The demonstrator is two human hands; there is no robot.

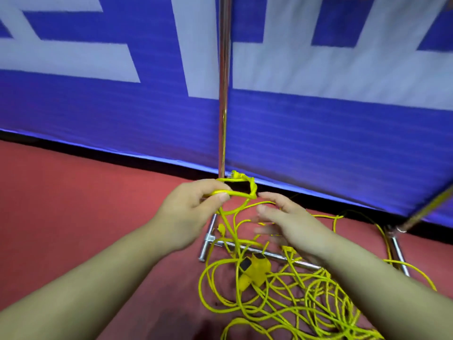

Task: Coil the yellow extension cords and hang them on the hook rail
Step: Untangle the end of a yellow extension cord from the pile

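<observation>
A tangle of yellow extension cord [289,305] lies loose on the red floor, with a yellow socket block [253,268] in its midst. My left hand [193,212] pinches a small knotted loop of the cord [241,190] between thumb and fingers, held up above the pile; the plug end sticks out at the loop's top. My right hand [291,223] is just right of that loop, fingers spread and blurred, with a strand running past its fingertips; a grip is not visible. No hooks show in this view.
A chrome stand has an upright pole [223,94] and floor bars [264,253] under the cord, with another leg [398,251] at the right. A blue and white banner [318,123] stands close behind. Red floor [73,204] spreads to the left.
</observation>
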